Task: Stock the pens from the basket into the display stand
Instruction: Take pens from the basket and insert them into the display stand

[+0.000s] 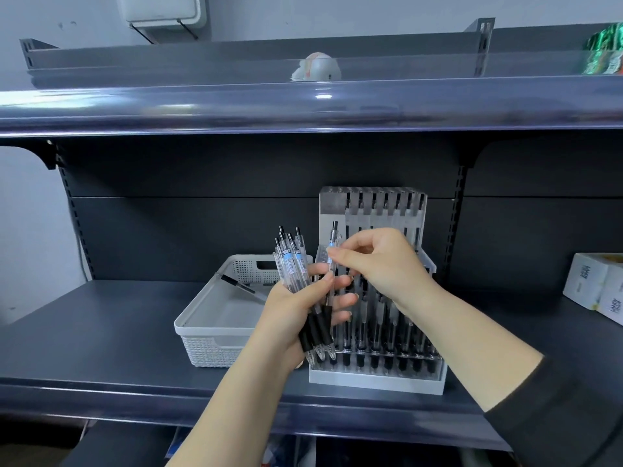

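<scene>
My left hand grips a bundle of several clear pens with black grips, tips down, in front of the display stand. My right hand pinches one pen from that bundle near its upper end, its lower part still among the left hand's fingers. The clear acrylic display stand with a white base stands on the shelf just behind both hands, its rows filled with several pens. The white woven basket sits to the stand's left, with one pen lying in it.
The dark shelf board carries the basket and stand. White boxes stand at the right edge. An upper shelf overhangs above, holding a pale round object and a green packet. Dark back panel behind.
</scene>
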Demonstrator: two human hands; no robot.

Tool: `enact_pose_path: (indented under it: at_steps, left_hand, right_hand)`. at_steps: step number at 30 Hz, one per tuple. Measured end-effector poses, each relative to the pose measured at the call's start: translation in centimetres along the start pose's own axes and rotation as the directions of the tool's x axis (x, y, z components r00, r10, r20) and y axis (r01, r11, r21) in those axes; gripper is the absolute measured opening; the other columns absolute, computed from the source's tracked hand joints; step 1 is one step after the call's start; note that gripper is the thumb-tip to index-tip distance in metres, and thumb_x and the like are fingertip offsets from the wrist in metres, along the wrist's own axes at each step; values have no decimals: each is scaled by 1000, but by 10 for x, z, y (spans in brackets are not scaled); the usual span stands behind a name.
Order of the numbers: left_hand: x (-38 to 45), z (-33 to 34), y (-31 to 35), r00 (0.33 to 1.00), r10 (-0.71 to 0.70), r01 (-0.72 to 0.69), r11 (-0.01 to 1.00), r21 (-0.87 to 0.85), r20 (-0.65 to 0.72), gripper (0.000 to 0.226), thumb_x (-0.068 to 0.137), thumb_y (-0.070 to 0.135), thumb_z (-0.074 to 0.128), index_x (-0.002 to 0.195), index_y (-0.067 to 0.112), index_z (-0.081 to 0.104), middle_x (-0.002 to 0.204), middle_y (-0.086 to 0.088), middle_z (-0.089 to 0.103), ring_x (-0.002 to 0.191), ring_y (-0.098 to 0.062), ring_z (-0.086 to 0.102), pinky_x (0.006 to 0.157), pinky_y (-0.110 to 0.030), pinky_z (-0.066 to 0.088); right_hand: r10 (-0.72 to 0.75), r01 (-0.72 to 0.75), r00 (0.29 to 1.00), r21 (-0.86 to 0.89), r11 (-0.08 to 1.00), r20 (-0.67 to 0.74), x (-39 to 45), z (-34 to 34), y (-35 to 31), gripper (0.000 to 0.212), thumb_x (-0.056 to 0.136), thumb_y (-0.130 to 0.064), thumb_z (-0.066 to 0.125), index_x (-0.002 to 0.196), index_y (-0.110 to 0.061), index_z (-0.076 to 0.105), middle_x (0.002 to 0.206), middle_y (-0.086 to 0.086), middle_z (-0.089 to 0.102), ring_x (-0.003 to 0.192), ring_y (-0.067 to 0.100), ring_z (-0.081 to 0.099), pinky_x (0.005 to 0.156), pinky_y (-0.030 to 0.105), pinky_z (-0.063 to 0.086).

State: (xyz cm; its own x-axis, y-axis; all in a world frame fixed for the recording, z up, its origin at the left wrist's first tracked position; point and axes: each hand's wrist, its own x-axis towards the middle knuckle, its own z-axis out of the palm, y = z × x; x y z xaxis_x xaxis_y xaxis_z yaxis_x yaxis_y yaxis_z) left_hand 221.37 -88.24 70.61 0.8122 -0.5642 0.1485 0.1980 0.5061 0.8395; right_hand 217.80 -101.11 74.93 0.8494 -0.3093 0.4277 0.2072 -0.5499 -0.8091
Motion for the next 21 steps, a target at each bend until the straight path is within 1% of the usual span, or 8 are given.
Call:
enact_pose_path:
  at_steps: [2, 4, 6, 8, 11, 13, 16, 21]
  left_hand:
    - [1, -1, 1, 1000, 4, -4, 1000, -11, -4, 10, 89, 4, 55, 98, 7, 56, 78, -13, 72, 59, -23, 69, 51, -28, 56]
    - [1, -4, 3, 1000, 16, -17, 999, -29, -26, 9, 89, 3, 55, 97, 7, 55, 78, -14, 72, 61, -23, 70, 51, -28, 57]
    - [3, -8, 4, 997, 26, -28, 999, -39, -66, 8, 89, 1, 55, 93, 7, 55, 78, -15, 71, 60, -23, 70, 51, -29, 57]
    - [3, -14, 5, 995, 22, -27, 999, -41, -101, 10, 88, 0, 56, 91, 9, 56, 79, -15, 70, 59, -22, 70, 51, -29, 57]
    - [4, -21, 4, 993, 3, -7, 999, -41, -116, 11, 88, 1, 57, 94, 10, 56, 76, -12, 73, 56, -19, 69, 48, -28, 56]
    - [5, -24, 3, 992, -11, 5, 999, -51, -122, 9, 89, 2, 56, 93, 10, 56, 74, -10, 73, 54, -18, 68, 46, -26, 55]
    - [6, -27, 3, 992, -19, 11, 998, -60, -123, 9, 90, 3, 56, 92, 11, 56, 73, -10, 73, 52, -17, 67, 46, -25, 54]
    - [5, -29, 4, 993, -24, 16, 998, -67, -119, 10, 90, 2, 55, 92, 11, 56, 73, -10, 73, 52, -18, 66, 47, -26, 55]
  right_hand:
    - [-18, 18, 1000, -10, 1000, -15, 2, -1, -3, 20, 80, -32, 72, 70, -15, 72, 60, -12, 62, 63, 0, 56, 69, 21, 45]
    - [-27, 27, 998, 14, 1000, -51, 7, -4, -6, 21, 82, -30, 70, 72, -12, 71, 59, -7, 61, 56, -1, 53, 67, 21, 45]
    - [-10, 21, 992, 92, 996, -122, 17, -10, -9, 20, 85, -28, 67, 75, -12, 70, 67, 3, 64, 58, 6, 54, 71, 28, 48]
    - [39, 5, 975, 197, 980, -220, 31, -17, -10, 16, 87, -25, 65, 75, -14, 68, 71, 6, 65, 59, 10, 55, 74, 31, 50]
    - [73, 28, 929, 265, 964, -364, 54, -21, -6, 13, 87, -18, 66, 75, -15, 64, 65, 3, 64, 54, 8, 59, 63, 23, 53]
    - [54, 33, 904, 197, 980, -423, 66, -20, -1, 12, 86, -18, 68, 75, -14, 64, 64, 1, 65, 59, 11, 65, 65, 27, 56]
    - [-9, 17, 900, 15, 1000, -436, 79, -14, 7, 21, 86, -21, 68, 67, -23, 59, 61, -1, 66, 67, 20, 69, 73, 38, 58]
    - [-13, -38, 911, -116, 992, -412, 95, -8, 15, 27, 86, -23, 67, 60, -24, 59, 63, 1, 67, 71, 19, 69, 78, 41, 57]
